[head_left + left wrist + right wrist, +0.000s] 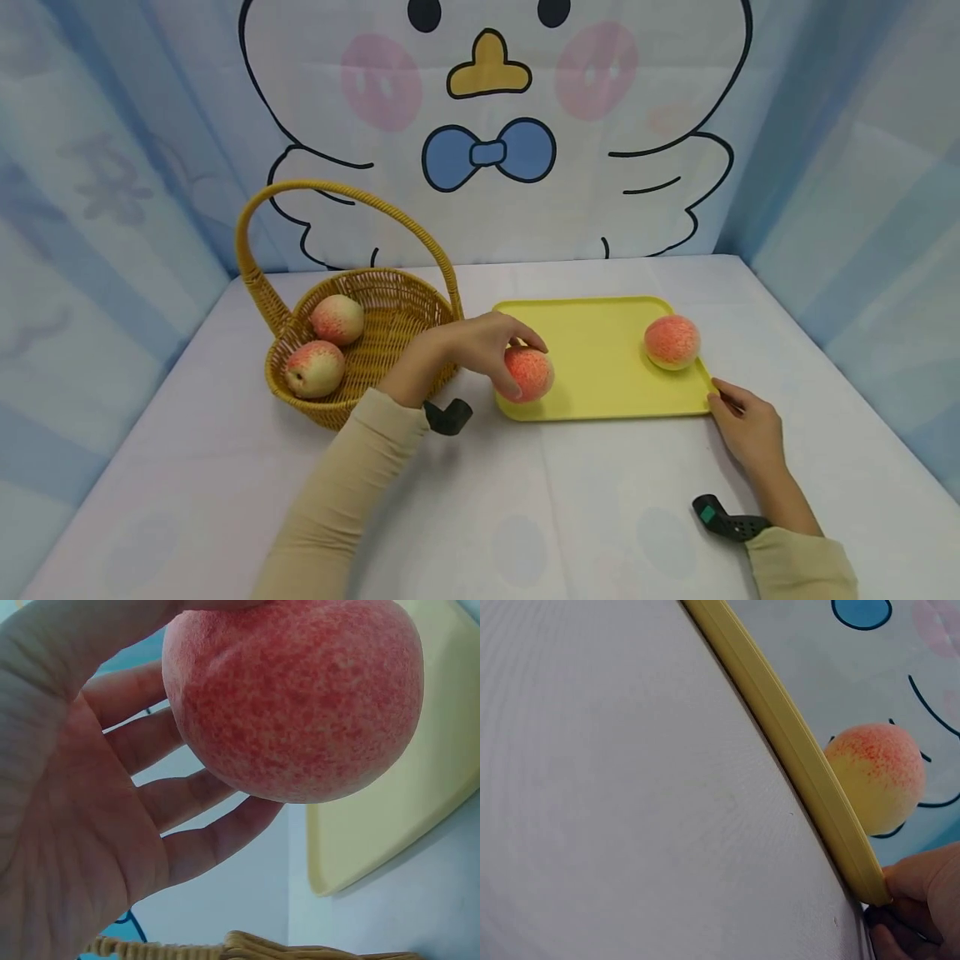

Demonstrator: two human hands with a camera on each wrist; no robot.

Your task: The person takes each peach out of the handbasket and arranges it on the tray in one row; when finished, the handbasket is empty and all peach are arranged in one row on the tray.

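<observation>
My left hand (487, 346) holds a peach (531, 374) at the left end of a yellow tray (592, 350). Up close in the left wrist view, thumb and fingers curl round this reddish peach (296, 701); its underside is clear of the palm. A second peach (672, 342) rests on the tray near its right end. At the tray's front right corner, my right hand (752, 429) pinches the rim between thumb and fingers, as the right wrist view also shows on the tray edge (802, 761).
Left of the tray stands a brown wicker basket (390, 317) with a tall arched handle (348, 190). Inside it lie two peaches, one behind (337, 320) and one in front (315, 369). A printed cloth backdrop (487, 217) rises behind the white table (480, 500).
</observation>
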